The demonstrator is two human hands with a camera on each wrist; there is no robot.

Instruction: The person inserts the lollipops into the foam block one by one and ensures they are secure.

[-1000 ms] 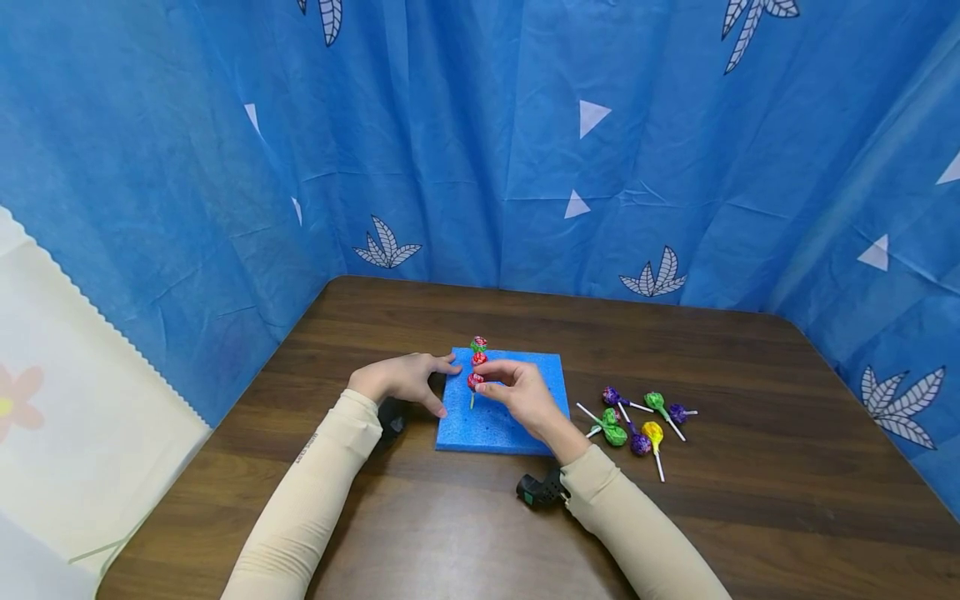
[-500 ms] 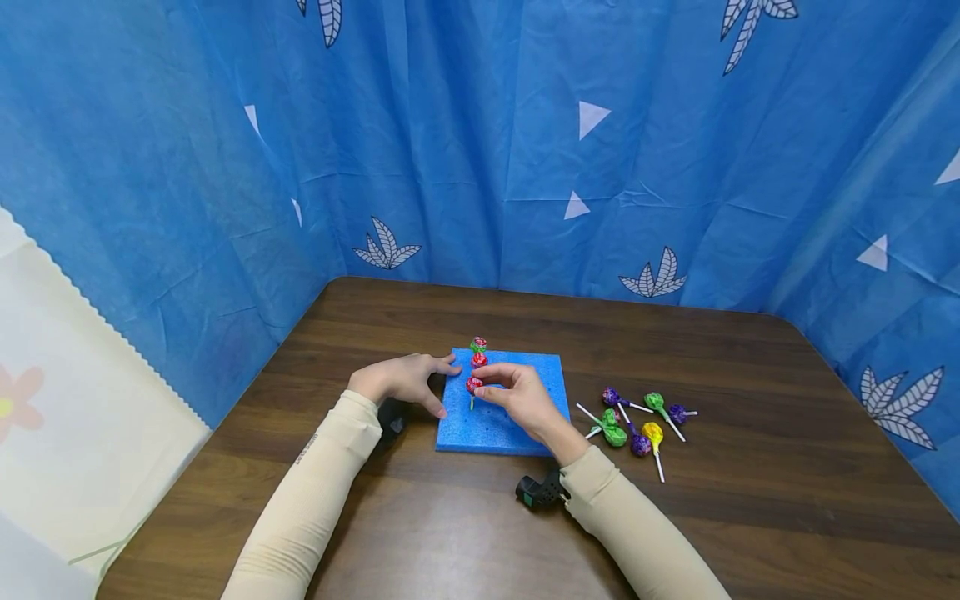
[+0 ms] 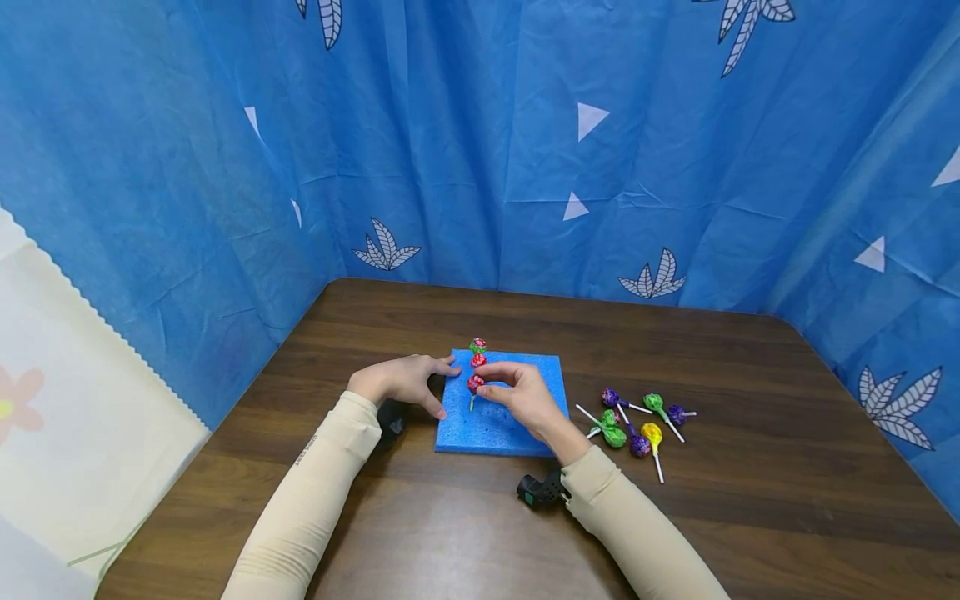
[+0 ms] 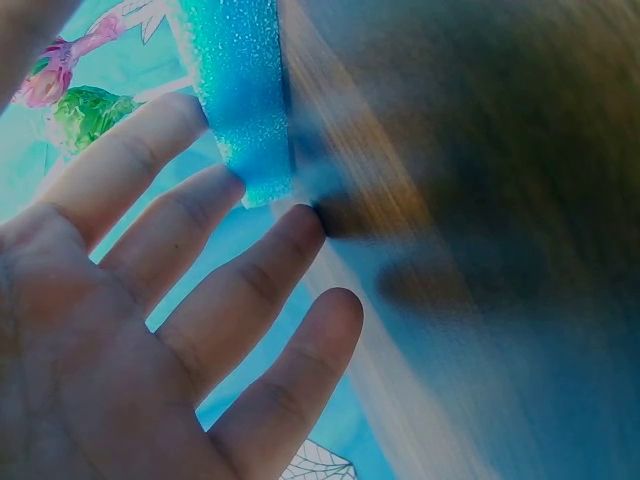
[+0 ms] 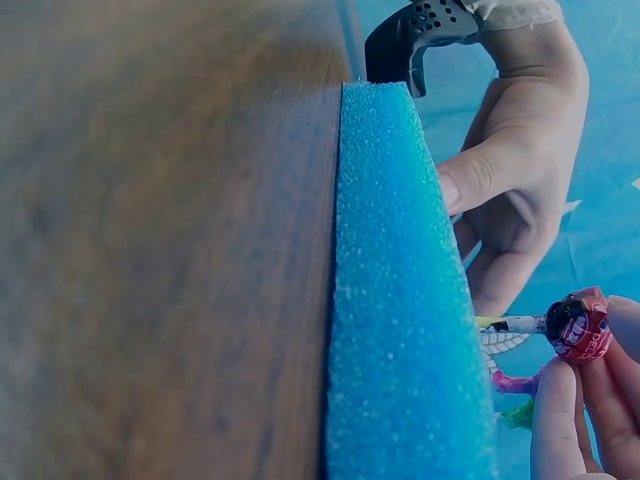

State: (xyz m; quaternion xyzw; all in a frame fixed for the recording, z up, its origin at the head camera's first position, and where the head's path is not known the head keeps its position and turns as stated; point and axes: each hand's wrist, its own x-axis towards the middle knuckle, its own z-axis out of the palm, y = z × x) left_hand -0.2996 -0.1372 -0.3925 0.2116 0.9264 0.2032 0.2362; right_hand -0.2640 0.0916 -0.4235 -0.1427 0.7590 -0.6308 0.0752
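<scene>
In the head view my right hand (image 3: 525, 402) pinches a red-wrapped lollipop (image 3: 475, 383) by its candy head, between thumb and fingertips. Its stick points down at the left part of a blue foam block (image 3: 517, 425). The right wrist view has the stick's lower end right at the foam's top face, and the lollipop (image 5: 580, 328) in the fingertips. My left hand (image 3: 411, 379) lies at the block's left edge, thumb and fingers spread along it and fairly straight. Behind the held lollipop, a red lollipop (image 3: 479, 360) and a green-and-red lollipop (image 3: 477, 344) stand upright in a row.
Right of the block, several wrapped lollipops lie loose on the brown table (image 3: 420, 517), among them a yellow lollipop (image 3: 652, 434) and a green lollipop (image 3: 654, 402). A black wrist camera (image 3: 542, 490) sits under the right wrist. A blue curtain (image 3: 480, 167) hangs behind the table.
The pinched lollipop dips slightly toward the foam half a second ago and is now a little higher again, with more stick showing. The left hand keeps its place.
</scene>
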